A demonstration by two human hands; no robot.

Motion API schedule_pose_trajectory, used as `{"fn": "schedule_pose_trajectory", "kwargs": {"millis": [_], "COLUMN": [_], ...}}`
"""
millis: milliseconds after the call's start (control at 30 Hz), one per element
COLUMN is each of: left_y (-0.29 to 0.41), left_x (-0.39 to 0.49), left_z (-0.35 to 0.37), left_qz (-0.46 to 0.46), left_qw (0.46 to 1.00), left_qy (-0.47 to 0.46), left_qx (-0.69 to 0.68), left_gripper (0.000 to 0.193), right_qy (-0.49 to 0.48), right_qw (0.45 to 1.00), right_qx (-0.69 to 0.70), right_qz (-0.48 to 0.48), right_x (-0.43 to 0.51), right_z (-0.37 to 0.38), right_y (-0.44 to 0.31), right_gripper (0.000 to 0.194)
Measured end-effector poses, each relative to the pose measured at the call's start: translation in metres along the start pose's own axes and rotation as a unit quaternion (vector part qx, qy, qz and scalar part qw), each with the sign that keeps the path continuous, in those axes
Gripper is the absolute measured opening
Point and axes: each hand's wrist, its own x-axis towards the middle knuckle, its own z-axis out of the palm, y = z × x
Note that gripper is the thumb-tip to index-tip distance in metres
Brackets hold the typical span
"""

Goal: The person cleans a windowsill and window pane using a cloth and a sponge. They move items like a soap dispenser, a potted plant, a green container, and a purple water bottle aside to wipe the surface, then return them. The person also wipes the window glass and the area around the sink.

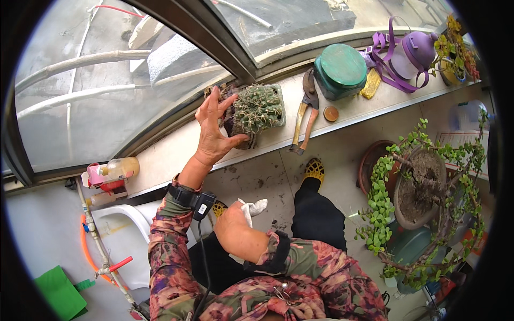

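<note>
My left hand [213,124] reaches to the windowsill with its thumb and fingers spread around a dark, soil-like clump [229,120]. Whether it grips the clump or only touches it is unclear. Against the clump's right side sits a spiny, clustered green cactus [257,108], with the rim of a pale green square pot [282,105] showing at its right. My right hand [233,224] is low in front of my body, its fingers mostly hidden, shut on a crumpled white cloth [255,206]. Right of the cactus lie pruning shears [307,108] with worn handles.
On the sill [172,168] stand a green lidded jar [341,70], a small round cap [331,113], a purple strapped bottle [413,56] and a plastic bottle [122,167]. A trailing jade-like plant [419,188] is at right. A white plastic chair [124,236] is at left. Soil crumbs [261,182] dot the floor.
</note>
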Motion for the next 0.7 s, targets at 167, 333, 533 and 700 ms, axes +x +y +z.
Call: {"fn": "schedule_pose_trajectory", "kwargs": {"millis": [167, 333, 533, 700], "left_y": [-0.007, -0.005, 0.007, 0.017], "left_x": [0.001, 0.001, 0.011, 0.017], "left_z": [0.013, 0.025, 0.038, 0.037], "left_qz": [-0.057, -0.1, -0.079, -0.045], "left_qw": [0.996, 0.987, 0.991, 0.999], "left_qy": [-0.017, -0.011, 0.023, 0.009], "left_qx": [-0.071, -0.125, -0.105, 0.022], "left_gripper": [0.137, 0.127, 0.121, 0.114], "right_qy": [-0.011, 0.02, 0.019, 0.032], "right_qw": [1.0, 1.0, 1.0, 0.999], "right_qx": [-0.008, -0.004, -0.011, 0.015], "right_qz": [-0.018, -0.01, 0.004, 0.015], "right_x": [-0.003, -0.011, -0.01, -0.001], "right_z": [-0.001, -0.005, -0.005, 0.001], "right_y": [0.0, 0.0, -0.002, -0.005], "right_gripper": [0.031, 0.036, 0.039, 0.043]}}
